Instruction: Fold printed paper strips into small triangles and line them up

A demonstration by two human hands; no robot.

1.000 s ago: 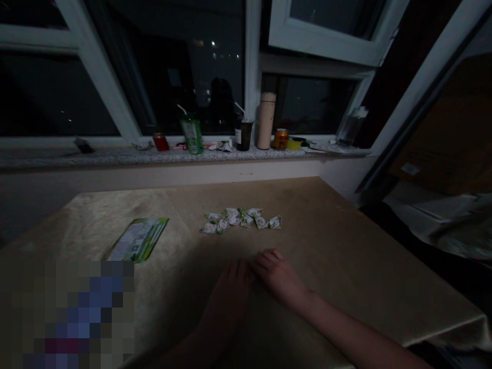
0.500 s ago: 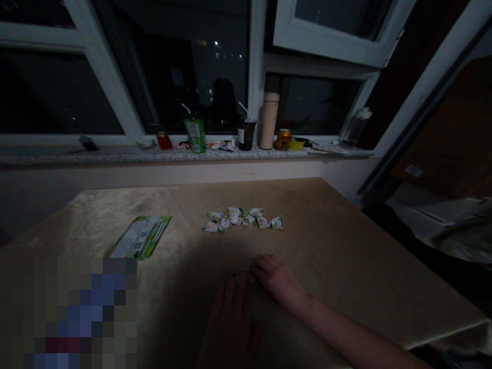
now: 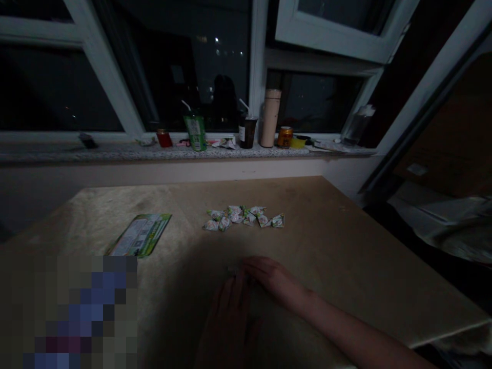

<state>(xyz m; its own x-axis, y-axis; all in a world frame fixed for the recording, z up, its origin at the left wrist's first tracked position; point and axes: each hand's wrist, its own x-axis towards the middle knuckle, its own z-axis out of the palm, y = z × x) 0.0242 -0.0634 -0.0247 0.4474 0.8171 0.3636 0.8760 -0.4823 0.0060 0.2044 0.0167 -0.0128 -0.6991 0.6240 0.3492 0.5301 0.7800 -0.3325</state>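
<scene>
My left hand [image 3: 230,318] lies on the tan table [image 3: 346,246] near its front edge, fingers pointing forward and held together. My right hand [image 3: 269,277] rests just right of it, fingers curled toward the left hand's fingertips. A small pale object [image 3: 231,269] shows at the fingertips; the dim light hides what it is and which hand holds it. Several wrapped candies [image 3: 244,218] lie in a row farther out, apart from both hands.
A green printed packet [image 3: 140,236] lies flat at the left of the table. On the window sill [image 3: 115,152] stand a green drink carton [image 3: 195,132], a dark cup with straw [image 3: 246,130], a tall pale flask [image 3: 270,118] and small cans. A pixelated patch covers the lower left.
My left hand has drawn back toward me and my right hand has shifted slightly left, its fingers now over the left fingertips. The candies and packet stay put.
</scene>
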